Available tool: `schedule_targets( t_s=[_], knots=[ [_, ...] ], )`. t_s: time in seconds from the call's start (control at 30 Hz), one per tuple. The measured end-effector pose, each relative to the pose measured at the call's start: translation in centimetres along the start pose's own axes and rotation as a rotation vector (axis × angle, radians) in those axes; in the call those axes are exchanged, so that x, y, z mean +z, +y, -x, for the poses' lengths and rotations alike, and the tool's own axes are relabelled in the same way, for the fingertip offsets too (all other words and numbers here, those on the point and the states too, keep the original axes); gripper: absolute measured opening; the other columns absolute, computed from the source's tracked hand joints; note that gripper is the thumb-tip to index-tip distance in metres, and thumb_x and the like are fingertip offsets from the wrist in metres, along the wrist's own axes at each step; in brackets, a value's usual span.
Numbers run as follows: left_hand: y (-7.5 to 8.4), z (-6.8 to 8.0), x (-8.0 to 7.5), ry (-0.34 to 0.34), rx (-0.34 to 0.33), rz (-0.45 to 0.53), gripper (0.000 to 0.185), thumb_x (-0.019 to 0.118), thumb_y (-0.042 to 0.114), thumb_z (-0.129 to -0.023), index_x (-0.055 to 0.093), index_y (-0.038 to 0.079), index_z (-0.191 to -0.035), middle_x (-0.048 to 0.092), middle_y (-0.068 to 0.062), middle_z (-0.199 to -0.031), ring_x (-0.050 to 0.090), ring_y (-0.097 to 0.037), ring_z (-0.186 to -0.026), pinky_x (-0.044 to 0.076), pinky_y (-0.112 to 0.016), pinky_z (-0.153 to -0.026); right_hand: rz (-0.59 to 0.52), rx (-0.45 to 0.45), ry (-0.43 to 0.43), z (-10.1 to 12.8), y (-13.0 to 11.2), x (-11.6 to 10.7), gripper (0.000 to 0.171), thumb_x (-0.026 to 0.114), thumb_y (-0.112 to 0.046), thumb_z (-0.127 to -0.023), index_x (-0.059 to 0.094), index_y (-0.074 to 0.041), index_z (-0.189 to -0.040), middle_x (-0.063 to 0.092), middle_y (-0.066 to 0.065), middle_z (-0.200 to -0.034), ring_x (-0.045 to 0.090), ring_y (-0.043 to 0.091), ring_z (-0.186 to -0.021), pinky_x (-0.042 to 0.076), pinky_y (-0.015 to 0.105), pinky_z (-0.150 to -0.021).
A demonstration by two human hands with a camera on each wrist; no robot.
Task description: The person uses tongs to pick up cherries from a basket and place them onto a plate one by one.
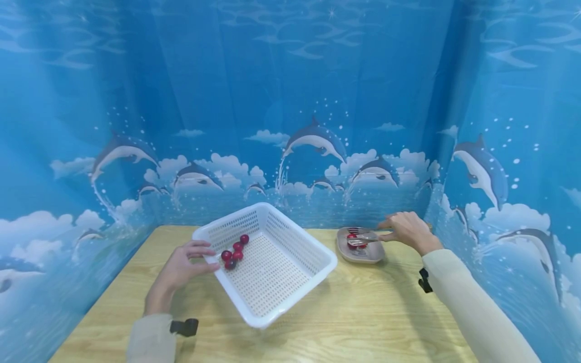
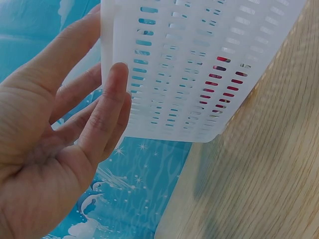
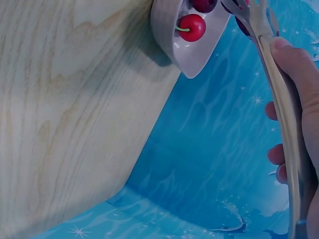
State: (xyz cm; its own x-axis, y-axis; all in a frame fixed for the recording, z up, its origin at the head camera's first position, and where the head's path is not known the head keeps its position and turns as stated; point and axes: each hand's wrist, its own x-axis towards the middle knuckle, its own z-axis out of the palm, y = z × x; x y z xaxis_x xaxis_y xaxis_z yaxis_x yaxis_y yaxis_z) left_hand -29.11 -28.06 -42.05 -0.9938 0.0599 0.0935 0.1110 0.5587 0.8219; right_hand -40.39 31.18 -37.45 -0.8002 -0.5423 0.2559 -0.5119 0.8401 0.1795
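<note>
Cherries (image 3: 192, 28), round, red, lie in the pinkish square dish (image 3: 166, 25), leftward from my right hand (image 1: 412, 232) gripping silver metal tongs (image 3: 280, 99).

Bright, even head view, dimmer wrist views, soft shadows on the tabletop (image 1: 354, 317).

Back wall (image 1: 258, 75): blue sheet, leaping dolphins (image 1: 315, 138) and white clouds (image 1: 227, 169), beyond the left grip (image 1: 181, 262) and right grip (image 1: 410, 229).
Left wall (image 1: 41, 126): same sea print, outward of the left grip.
Right wall (image 1: 535, 106): matching print, outward of the right grip.
Counter (image 1: 354, 317): pale yellow wood grain, beneath both grips.
Light: soft, with a dim shadow (image 1: 410, 302) on the counter, nearer the viewer than the right grip.
</note>
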Motion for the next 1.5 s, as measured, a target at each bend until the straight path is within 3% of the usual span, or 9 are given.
schedule_targets(
  t_s=[0.3, 0.9, 1.07, 1.2, 1.3, 1.5],
  knots=[
    [0.1, 0.0, 0.0, -0.007, -0.008, 0.006, 0.061, 0.087, 0.034, -0.082, 0.068, 0.000, -0.129, 0.048, -0.020, -0.156, 0.054, -0.045, -0.135, 0.050, -0.060, -0.110, -0.035, 0.053, -0.062, 0.1, 0.7, 0.3, 0.038, 0.081, -0.047, -0.085, 0.082, -0.016, -0.108, 0.081, 0.009, -0.098, 0.040, 0.005, -0.046, 0.024, 0.023, -0.040],
    [0.1, 0.0, 0.0, -0.002, 0.008, 0.006, 0.059, 0.088, 0.033, -0.082, 0.069, 0.000, -0.127, 0.049, -0.020, -0.154, 0.055, -0.045, -0.134, 0.051, -0.059, -0.110, -0.051, 0.076, -0.144, 0.6, 1.2, 0.4, 0.039, 0.081, -0.046, -0.085, 0.082, -0.014, -0.107, 0.081, 0.008, -0.101, 0.053, 0.003, -0.054, 0.041, 0.024, -0.043],
    [0.0, 0.0, 0.0, 0.005, 0.013, -0.003, 0.057, 0.088, 0.033, -0.082, 0.070, 0.001, -0.126, 0.049, -0.021, -0.154, 0.055, -0.045, -0.134, 0.050, -0.059, -0.110, -0.043, 0.070, -0.129, 0.7, 1.3, 0.6, 0.038, 0.081, -0.046, -0.085, 0.083, -0.015, -0.107, 0.081, 0.007, -0.099, 0.048, 0.005, -0.049, 0.033, 0.024, -0.041],
    [0.0, 0.0, 0.0, 0.006, 0.011, -0.001, 0.058, 0.088, 0.033, -0.082, 0.070, 0.000, -0.126, 0.049, -0.021, -0.155, 0.055, -0.045, -0.134, 0.050, -0.059, -0.111, -0.033, 0.060, -0.097, 0.7, 1.1, 0.4, 0.040, 0.083, -0.046, -0.083, 0.082, -0.014, -0.107, 0.081, 0.006, -0.089, 0.038, 0.007, -0.044, 0.023, 0.023, -0.041],
    [0.0, 0.0, 0.0, 0.006, 0.012, 0.005, 0.058, 0.088, 0.032, -0.082, 0.070, 0.000, -0.126, 0.049, -0.021, -0.155, 0.055, -0.045, -0.134, 0.051, -0.058, -0.110, -0.008, 0.038, -0.058, 0.5, 0.9, 0.1, 0.040, 0.085, -0.046, -0.082, 0.082, -0.014, -0.106, 0.078, 0.006, -0.084, 0.037, 0.007, -0.044, 0.023, 0.023, -0.041],
    [0.0, 0.0, -0.1, 0.003, 0.015, 0.013, 0.057, 0.088, 0.032, -0.082, 0.070, 0.000, -0.126, 0.050, -0.020, -0.154, 0.055, -0.045, -0.134, 0.051, -0.058, -0.110, 0.073, -0.011, 0.017, -0.2, -0.1, -0.8, 0.045, 0.085, -0.050, -0.079, 0.081, -0.017, -0.109, 0.079, 0.015, -0.104, 0.043, 0.007, -0.043, 0.024, 0.024, -0.038]
  ],
)
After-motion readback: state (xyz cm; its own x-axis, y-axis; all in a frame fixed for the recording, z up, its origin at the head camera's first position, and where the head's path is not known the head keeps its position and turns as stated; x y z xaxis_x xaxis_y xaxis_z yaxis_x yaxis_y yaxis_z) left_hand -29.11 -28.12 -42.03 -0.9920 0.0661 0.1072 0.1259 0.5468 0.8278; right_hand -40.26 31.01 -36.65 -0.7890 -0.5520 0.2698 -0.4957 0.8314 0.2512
